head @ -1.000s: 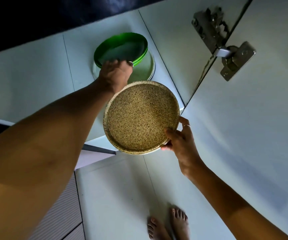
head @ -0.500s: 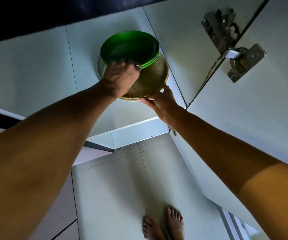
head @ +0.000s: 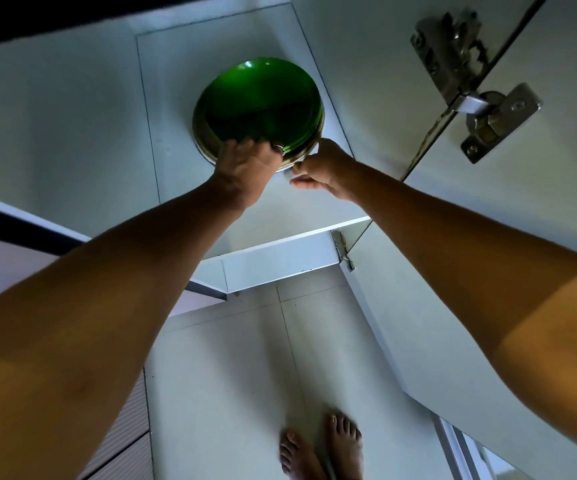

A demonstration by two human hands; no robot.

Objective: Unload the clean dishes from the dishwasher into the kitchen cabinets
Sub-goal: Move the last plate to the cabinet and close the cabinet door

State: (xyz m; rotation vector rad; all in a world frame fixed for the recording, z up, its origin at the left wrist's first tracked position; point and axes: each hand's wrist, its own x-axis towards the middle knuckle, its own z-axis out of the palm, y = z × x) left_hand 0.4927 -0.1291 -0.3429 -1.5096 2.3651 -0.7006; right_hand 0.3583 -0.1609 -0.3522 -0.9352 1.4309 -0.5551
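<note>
On cabinet shelf — both hands at green plates, speckled plate beneath

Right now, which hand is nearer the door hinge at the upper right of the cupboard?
Right. The right hand sits at the near-right edge of the plate stack, below and left of the hinge. The left hand grips the green plates further left.

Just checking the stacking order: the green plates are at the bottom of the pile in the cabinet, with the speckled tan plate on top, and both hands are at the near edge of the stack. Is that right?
Not quite. The head view shows the green plates on top and the speckled tan plate beneath them, only its rim showing. The rest holds: left hand and right hand are both at the stack's near edge in the cabinet.
</note>
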